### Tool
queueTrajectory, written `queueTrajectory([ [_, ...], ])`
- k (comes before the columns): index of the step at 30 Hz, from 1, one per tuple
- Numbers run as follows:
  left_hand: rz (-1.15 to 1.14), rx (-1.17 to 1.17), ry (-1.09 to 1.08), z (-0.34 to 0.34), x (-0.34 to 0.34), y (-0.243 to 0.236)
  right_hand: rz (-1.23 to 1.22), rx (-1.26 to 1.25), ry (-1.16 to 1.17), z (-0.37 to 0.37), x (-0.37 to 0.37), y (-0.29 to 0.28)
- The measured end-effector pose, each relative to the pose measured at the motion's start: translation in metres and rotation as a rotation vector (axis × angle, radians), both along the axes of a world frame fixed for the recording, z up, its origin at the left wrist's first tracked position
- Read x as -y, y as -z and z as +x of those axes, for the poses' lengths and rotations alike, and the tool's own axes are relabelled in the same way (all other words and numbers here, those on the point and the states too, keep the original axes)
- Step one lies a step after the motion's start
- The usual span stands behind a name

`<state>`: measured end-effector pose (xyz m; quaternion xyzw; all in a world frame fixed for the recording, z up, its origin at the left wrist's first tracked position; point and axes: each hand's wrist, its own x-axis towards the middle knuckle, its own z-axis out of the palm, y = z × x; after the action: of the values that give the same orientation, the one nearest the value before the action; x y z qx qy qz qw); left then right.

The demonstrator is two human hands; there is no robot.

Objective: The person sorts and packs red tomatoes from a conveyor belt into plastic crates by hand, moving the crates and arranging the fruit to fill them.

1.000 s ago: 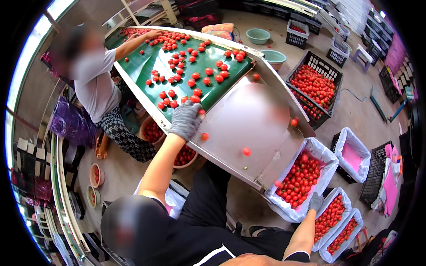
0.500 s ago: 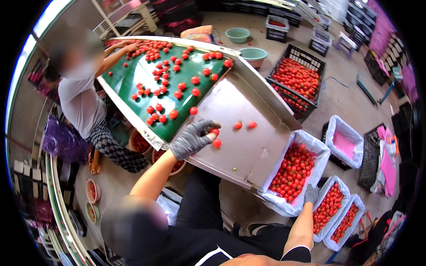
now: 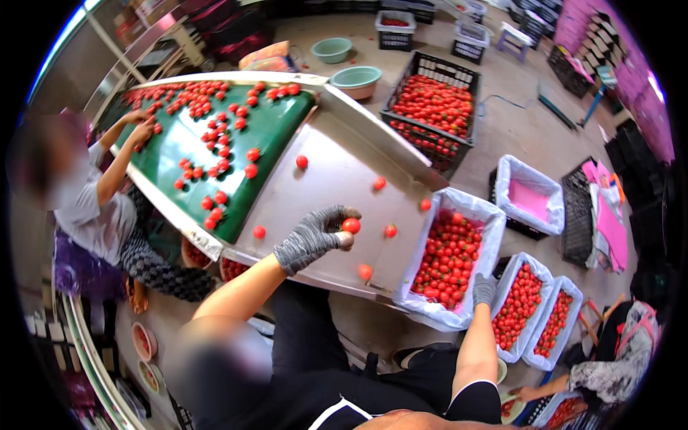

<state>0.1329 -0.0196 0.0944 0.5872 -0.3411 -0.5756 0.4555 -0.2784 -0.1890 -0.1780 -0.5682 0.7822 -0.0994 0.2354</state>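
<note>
My left hand (image 3: 312, 238), in a grey knit glove, reaches over a bare metal chute (image 3: 326, 190). Its thumb and fingers are closed around a small red tomato (image 3: 350, 226). Around it on the chute lie several loose tomatoes, one of them (image 3: 390, 230) just right of my fingertips. My right hand (image 3: 485, 290), gloved too, is closed over the near right rim of a plastic-lined crate (image 3: 494, 236) at the chute's lower end. Red tomatoes (image 3: 446, 269) fill most of that crate. My right fingertips are partly hidden.
A green conveyor belt (image 3: 258, 186) with tomatoes adjoins the chute; a co-worker (image 3: 100, 208) reaches over it. Two lined crates of tomatoes (image 3: 519, 304) (image 3: 553, 326) and a pink-bottomed crate (image 3: 534, 197) stand right. A black crate (image 3: 430, 107) stands behind. Another person (image 3: 620, 362) is lower right.
The scene has shifted left in view. Relative to the chute, my left hand has moved right, still holding a tomato. Tomatoes have rolled down the chute; the co-worker's hands have moved nearer along the belt.
</note>
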Motion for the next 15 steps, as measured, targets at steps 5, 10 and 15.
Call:
queueTrajectory([
  [5,-0.165,0.178,0.095,-0.007,0.095,-0.007,-0.032,0.013,-0.004,0.009,-0.002,-0.014],
  [10,-0.55,0.23,-0.148,0.0,0.156,-0.007,0.08,0.037,0.017,0.011,-0.003,-0.017],
  [15,-0.495,1.437,-0.008,0.045,0.055,-0.005,-0.081,0.028,-0.006,0.003,-0.005,-0.004],
])
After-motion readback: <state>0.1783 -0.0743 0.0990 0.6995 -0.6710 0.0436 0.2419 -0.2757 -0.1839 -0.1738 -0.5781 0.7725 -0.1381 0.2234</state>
